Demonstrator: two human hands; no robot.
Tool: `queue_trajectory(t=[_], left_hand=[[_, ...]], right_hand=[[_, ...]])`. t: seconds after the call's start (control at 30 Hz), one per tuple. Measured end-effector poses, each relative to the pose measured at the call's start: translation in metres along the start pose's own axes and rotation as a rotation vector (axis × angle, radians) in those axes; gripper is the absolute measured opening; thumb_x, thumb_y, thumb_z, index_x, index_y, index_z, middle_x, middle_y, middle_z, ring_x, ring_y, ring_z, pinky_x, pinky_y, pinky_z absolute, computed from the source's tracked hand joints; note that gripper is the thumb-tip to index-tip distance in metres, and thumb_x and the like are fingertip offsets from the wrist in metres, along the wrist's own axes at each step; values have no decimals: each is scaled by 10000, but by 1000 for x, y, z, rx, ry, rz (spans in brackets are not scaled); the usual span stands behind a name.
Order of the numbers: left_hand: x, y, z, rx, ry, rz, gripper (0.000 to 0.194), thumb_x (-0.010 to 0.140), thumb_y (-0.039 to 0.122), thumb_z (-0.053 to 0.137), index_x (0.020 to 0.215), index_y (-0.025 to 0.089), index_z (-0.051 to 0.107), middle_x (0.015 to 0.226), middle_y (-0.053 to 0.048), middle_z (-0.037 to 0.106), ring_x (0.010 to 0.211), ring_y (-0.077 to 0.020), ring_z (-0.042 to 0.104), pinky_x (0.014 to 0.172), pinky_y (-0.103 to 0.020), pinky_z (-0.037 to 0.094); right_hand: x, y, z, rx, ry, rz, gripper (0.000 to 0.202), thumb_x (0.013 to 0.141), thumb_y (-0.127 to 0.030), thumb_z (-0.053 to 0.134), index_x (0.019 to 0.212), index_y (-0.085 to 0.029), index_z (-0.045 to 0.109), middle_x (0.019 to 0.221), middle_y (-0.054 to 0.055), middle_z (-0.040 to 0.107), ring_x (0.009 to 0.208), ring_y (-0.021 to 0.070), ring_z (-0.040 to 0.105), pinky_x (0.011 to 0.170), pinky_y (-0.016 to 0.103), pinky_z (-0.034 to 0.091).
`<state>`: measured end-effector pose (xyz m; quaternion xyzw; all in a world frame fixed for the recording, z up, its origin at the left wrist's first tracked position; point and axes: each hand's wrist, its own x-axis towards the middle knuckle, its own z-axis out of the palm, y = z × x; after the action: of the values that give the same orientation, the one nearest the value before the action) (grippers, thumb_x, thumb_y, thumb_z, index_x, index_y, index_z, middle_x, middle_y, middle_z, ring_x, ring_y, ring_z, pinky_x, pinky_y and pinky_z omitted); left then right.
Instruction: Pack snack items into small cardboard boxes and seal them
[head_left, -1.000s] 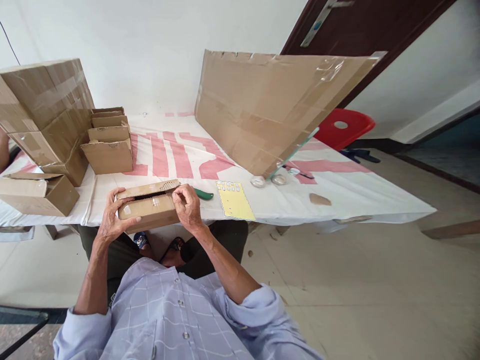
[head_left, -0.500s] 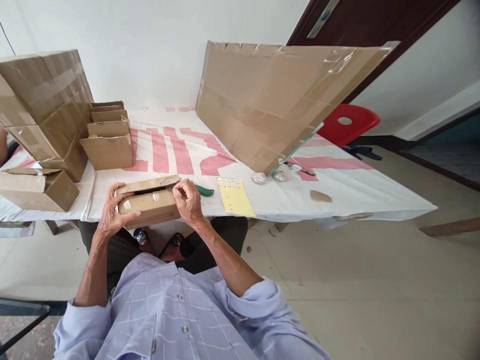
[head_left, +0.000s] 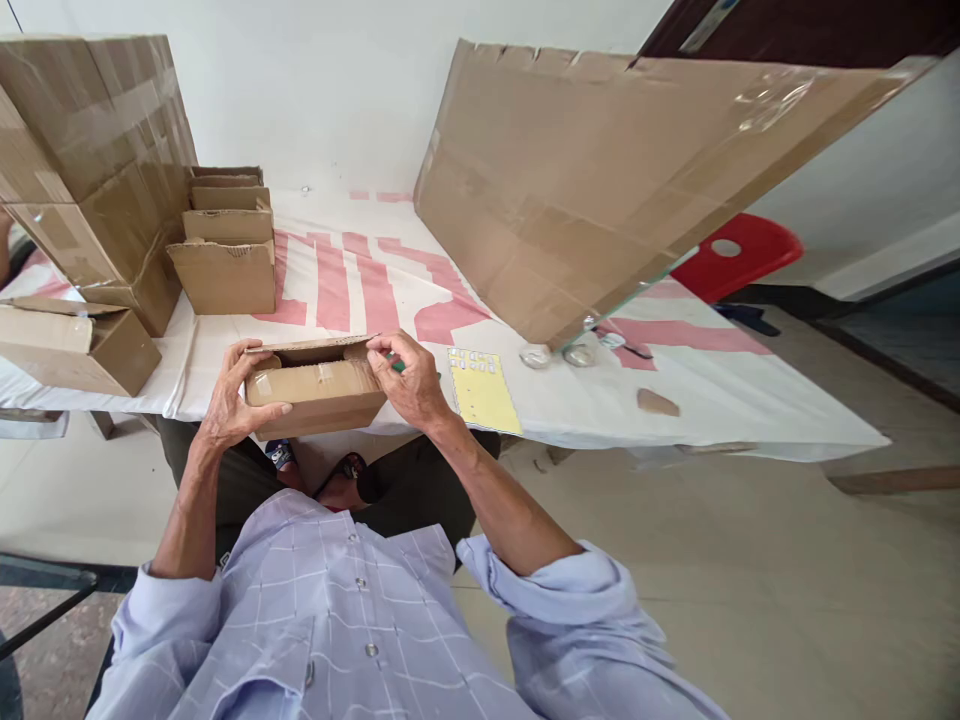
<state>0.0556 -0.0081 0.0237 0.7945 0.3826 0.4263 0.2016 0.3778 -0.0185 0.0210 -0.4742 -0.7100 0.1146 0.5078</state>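
Brown cardboard is parting in my head view: the box (head_left: 330, 408) is showing a wider dark gap beneath its flap (head_left: 313, 347) than half a second ago. I am watching the left hand (head_left: 234, 400) clasping its left end, thumb lying along the front, while the right hand (head_left: 414, 385) is pinching the flap's right corner between thumb and fingers. The box is sitting at the near edge of a white, red-marked cloth (head_left: 592, 420), a yellow card (head_left: 486, 398) lying to its right. Stacked cartons (head_left: 120, 140) are standing at left; a large cardboard panel (head_left: 585, 180) is rising at right, a red chair (head_left: 757, 262) showing beyond.
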Motion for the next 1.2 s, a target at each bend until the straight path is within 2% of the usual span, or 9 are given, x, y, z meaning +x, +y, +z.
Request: queue_trajectory(t=[0.17,0.4,0.57,0.7,0.87,1.03,1.2], left_hand=[[-6,1,1,-27,9,42,892,771,743,947,1456,252,654,1588,-179,549,1546,-436,535,1302,-652,471],[-13,0,1,-67,-17,33,957,786,715,945,1559,274,594,1633,-176,496,1580,-450,485,1319,-671,446],[-13,-8,-1,-137,-122,-3,1056,752,696,975,1624,265,564,1691,-200,448,1621,-474,435,1322,-674,439],[-17,-20,-1,-228,-181,-109,1205,688,699,1003,1703,300,491,1753,-212,402,1630,-516,414,1219,-692,523],[-30,-23,5,-271,-175,-186,1287,696,648,1001,1775,347,367,1806,-200,360,1646,-521,395,1207,-720,508],[-31,-14,15,-288,-148,-113,1382,686,584,1027,1814,295,283,1820,-228,343,1662,-519,383,1293,-731,425],[-23,-8,28,-317,-169,-46,1428,672,618,1033,1821,291,251,1825,-235,345,1678,-517,375,1342,-757,344]], right_hand=[[-1,-11,-5,-162,-155,-137,256,1031,-330,690,1263,-250,763,1265,126,783,1213,338,713,1101,558,598],[1,-18,-7,-264,-367,-218,368,1034,-410,763,1364,-247,770,1303,135,766,1247,364,717,1118,590,596],[2,-12,-3,-290,-475,-269,511,960,-492,854,1386,-236,737,1250,144,753,1186,386,718,1066,601,608],[5,-4,3,-250,-471,-236,501,905,-496,894,1298,-247,708,1204,130,753,1141,381,729,1024,571,618],[0,-1,1,-178,-444,-153,496,868,-479,891,1253,-273,656,1193,106,756,1140,373,736,1019,540,617],[-9,2,-18,-152,-449,-44,517,845,-484,877,1258,-289,636,1263,107,749,1184,368,725,1054,525,598],[-18,9,-42,-107,-429,91,527,833,-512,857,1255,-290,632,1320,94,737,1222,345,711,1089,505,575]])
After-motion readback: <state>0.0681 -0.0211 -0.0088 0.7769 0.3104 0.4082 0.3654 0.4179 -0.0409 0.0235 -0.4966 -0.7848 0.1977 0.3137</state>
